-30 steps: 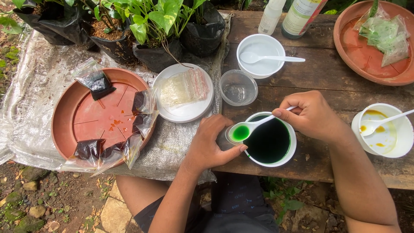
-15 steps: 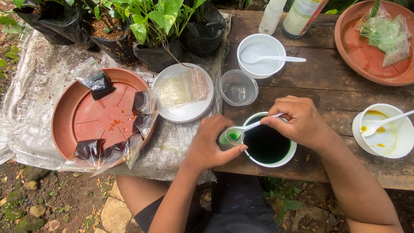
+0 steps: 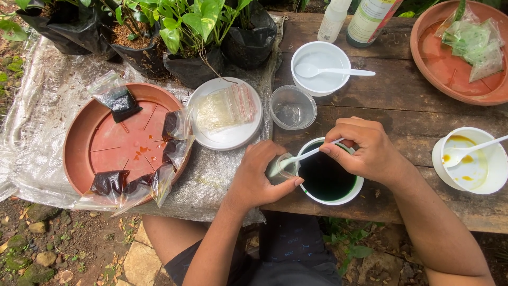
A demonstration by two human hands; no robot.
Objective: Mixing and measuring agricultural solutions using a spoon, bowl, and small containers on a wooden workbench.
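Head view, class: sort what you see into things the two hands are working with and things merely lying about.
In use:
- left hand holding a small clear bag
- right hand holding a white spoon
- white cup of dark green liquid

Lying about:
- clear empty cup
- white bowl with spoon
- terracotta saucer
- cup with yellow residue
- potted plants

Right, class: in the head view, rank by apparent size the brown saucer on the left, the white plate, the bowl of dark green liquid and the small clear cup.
1. Brown saucer, clearly largest.
2. White plate.
3. Bowl of dark green liquid, slightly smaller than the plate, though hands partly cover it.
4. Small clear cup, smallest.
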